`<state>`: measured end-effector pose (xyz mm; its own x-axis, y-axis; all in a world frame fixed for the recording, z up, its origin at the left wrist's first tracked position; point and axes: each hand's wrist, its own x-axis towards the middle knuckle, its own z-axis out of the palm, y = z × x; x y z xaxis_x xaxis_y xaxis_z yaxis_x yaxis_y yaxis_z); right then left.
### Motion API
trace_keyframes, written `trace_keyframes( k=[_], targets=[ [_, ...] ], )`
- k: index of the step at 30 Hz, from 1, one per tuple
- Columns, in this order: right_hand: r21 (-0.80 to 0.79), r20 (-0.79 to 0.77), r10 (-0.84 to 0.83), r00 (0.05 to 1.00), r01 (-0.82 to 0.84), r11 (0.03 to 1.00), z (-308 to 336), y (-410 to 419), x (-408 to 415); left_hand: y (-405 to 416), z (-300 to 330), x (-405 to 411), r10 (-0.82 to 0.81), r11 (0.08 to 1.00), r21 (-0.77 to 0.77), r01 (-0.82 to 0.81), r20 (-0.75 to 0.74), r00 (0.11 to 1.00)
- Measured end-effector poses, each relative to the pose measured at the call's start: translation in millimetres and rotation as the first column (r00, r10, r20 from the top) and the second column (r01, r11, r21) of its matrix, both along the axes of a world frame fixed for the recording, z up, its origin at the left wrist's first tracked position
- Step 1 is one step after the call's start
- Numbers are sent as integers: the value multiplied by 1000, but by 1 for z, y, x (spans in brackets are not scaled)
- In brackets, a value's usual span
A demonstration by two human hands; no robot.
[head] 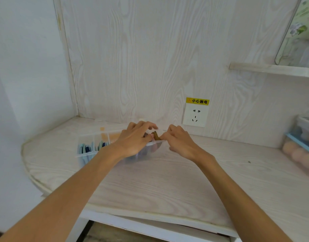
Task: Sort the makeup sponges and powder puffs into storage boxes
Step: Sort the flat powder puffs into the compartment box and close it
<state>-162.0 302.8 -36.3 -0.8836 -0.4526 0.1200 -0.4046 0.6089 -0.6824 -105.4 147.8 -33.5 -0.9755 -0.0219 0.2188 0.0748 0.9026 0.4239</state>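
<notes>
An olive-brown sponge sits pinched between the fingertips of both hands: left hand and right hand each close their grip on it, above the clear divided box near the bench's back edge.

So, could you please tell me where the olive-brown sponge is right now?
In the head view, the olive-brown sponge sits mid-frame between the left hand and right hand, at the right end of the clear divided box.

A pale wood-grain desk meets a matching back wall (socket under yellow label).
</notes>
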Motion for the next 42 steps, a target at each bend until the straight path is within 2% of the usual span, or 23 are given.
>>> trace_keyframes(
  k=[4, 6, 8, 9, 10, 12, 14, 16, 18, 20, 22, 23, 25, 26, 27, 34, 40, 42],
  targets=[
    [-24, 90, 123, 988, -121, 992, 7, 6, 3, 1, 3, 1, 22, 998, -57, -18, 80, 997],
    [-38, 29, 154, 988, -153, 988, 16, 14, 3, 1, 3, 1, 26, 997, -72, -20, 77, 997],
    [-200, -4, -9, 1000, 8, 980, 16, 23, -7, 1, 3, 2, 37, 999, -24, -35, 78, 996],
    [-225, -32, -132, 991, 122, 967, 11, 27, -16, 1, 2, 1, 39, 999, -18, -37, 74, 997],
    [-166, -63, -235, 970, 222, 961, 5, 30, -23, 1, 2, 1, 36, 999, -29, -34, 73, 997],
    [136, -77, -280, 957, 289, 948, -9, 36, -32, 0, 2, 0, 23, 999, -35, -21, 78, 997],
    [409, -1, -245, 970, 224, 885, -16, 38, -32, -1, 3, -1, 12, 1000, -19, -10, 81, 997],
    [480, -10, -212, 977, 191, 856, -18, 34, -29, 0, 3, -1, 7, 1000, -8, -6, 81, 997],
    [373, -48, -206, 977, 209, 904, -23, 30, -31, 0, 2, -1, 8, 1000, -4, -8, 75, 997],
    [236, -24, -223, 974, 223, 946, -24, 29, -32, 0, 2, -1, 10, 1000, -3, -9, 68, 998],
    [38, -50, -262, 964, 264, 964, -18, 28, -33, -1, 2, -1, 10, 1000, -3, -10, 62, 998],
    [-124, -105, -292, 951, 279, 952, -12, 26, -30, 0, 2, -1, 10, 1000, -2, -9, 60, 998],
    [-462, -180, -356, 917, 240, 853, -1, 18, -17, -1, 2, 0, 11, 1000, 1, -11, 57, 998],
    [-551, -194, -353, 915, 196, 811, 3, 12, -10, -1, 1, 0, 12, 1000, 7, -12, 51, 999],
    [-574, -208, -330, 921, 158, 804, 5, 6, -4, -1, 1, 0, 14, 1000, 19, -15, 43, 999],
    [-313, -393, -210, 895, 85, 946, -6, -8, 6, -2, -2, -3, 42, 988, 145, -47, 37, 998],
    [-71, -564, -162, 810, 148, 986, -6, -10, 9, -2, -5, -5, 35, 995, 86, -39, 48, 998],
    [-21, -556, -126, 822, 138, 990, -7, -9, 8, -2, -4, -5, 30, 998, 55, -31, 31, 999]
  ],
)
